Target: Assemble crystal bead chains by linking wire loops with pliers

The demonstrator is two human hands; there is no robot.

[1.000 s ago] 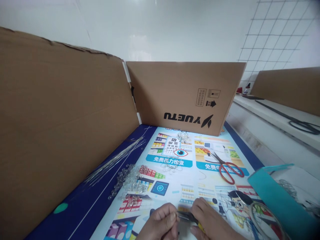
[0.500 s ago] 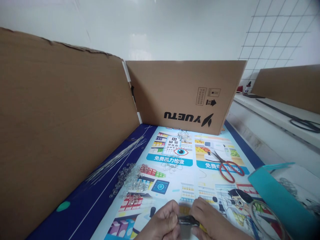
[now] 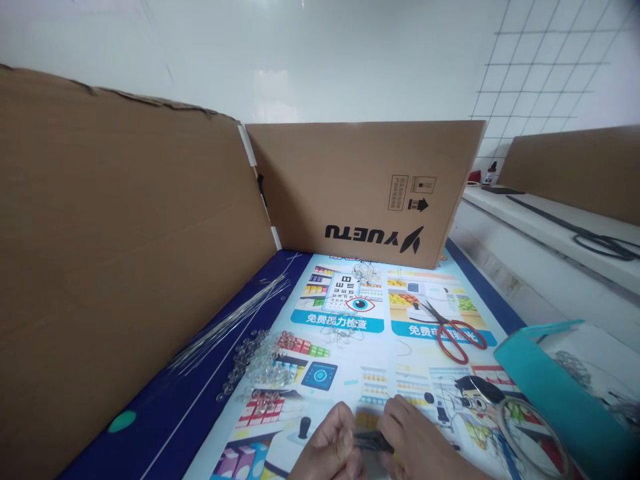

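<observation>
At the bottom of the view, my right hand [image 3: 413, 437] is closed around pliers, their dark jaws [image 3: 373, 441] pointing left. My left hand [image 3: 334, 445] pinches at the tip of those jaws; what it holds there is too small or hidden to make out. Clear beads [image 3: 265, 363] lie in a loose pile left of my hands. Beyond them runs a bundle of thin straight wires [image 3: 233, 320]. Bent wire pieces with beads [image 3: 345, 330] lie further up the printed sheet, and another wire cluster [image 3: 365, 272] is near the cardboard.
Red-handled scissors [image 3: 453, 333] lie to the right. A teal open box [image 3: 550, 380] with coiled wire stands at the right edge, beside a round clear ring [image 3: 535, 433]. Cardboard panels [image 3: 365, 180] wall the back and the left [image 3: 125, 220].
Both hands stay together at the plier jaws, with only slight shifts of the fingers. The pliers' yellow handle shows less. The view has moved a little.
</observation>
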